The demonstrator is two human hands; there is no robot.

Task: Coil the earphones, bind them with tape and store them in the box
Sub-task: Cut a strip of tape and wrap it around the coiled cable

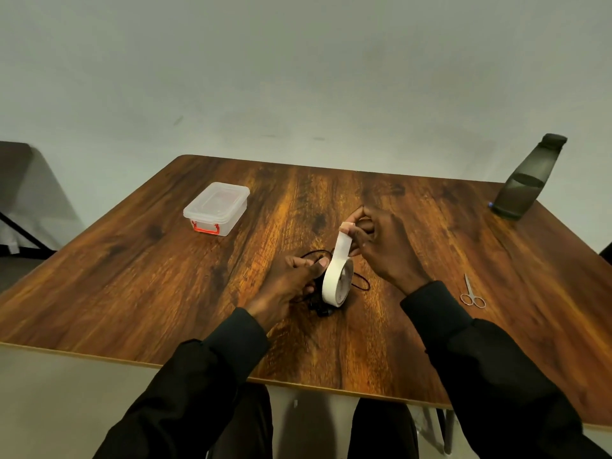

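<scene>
Your left hand [291, 276] grips the upright tape roll [335, 284]; your right hand [381, 250] pinches its pulled-out strip [342, 243]. Black earphones [362, 283] lie beneath it on the worktop [165, 293], between your hands. The closed box [217, 207] sits well left.

Nothing in view carries writing, a label, a brand or a number that can be read. The white roll of paper tape [332, 283] shows a plain outer face, and its inner core is too blurred to tell. The clear plastic lidded box with a red clasp [217, 207] and the dark translucent bottle [526, 183] show only unmarked surfaces.
</scene>
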